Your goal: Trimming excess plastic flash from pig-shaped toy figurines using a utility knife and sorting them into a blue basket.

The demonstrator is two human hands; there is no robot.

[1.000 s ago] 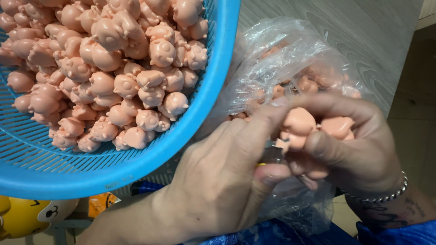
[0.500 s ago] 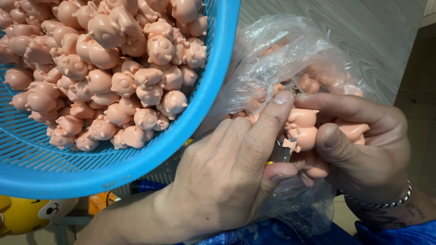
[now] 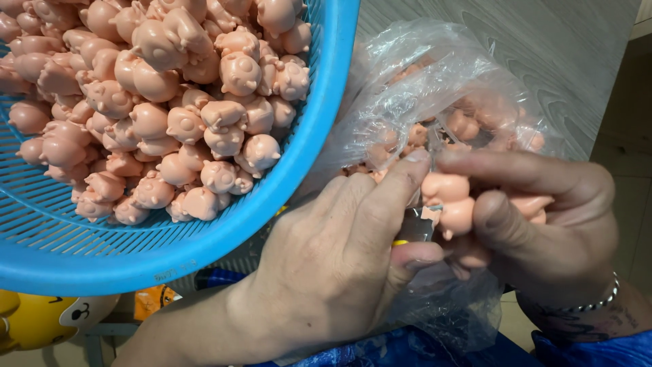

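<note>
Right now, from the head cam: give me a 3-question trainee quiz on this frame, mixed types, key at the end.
1. True or false: the blue basket is full of yellow figures.
2. Multiple choice: the right hand holds a) a pink figure, b) a lid, c) nothing.
3. Fill in: the clear ___ lies behind both hands and holds more figures.

Key
1. False; the figures in it are pink.
2. a; the pink figure sits between thumb and fingers, with the left hand pressing a small blade-like tool to it.
3. bag.
</note>
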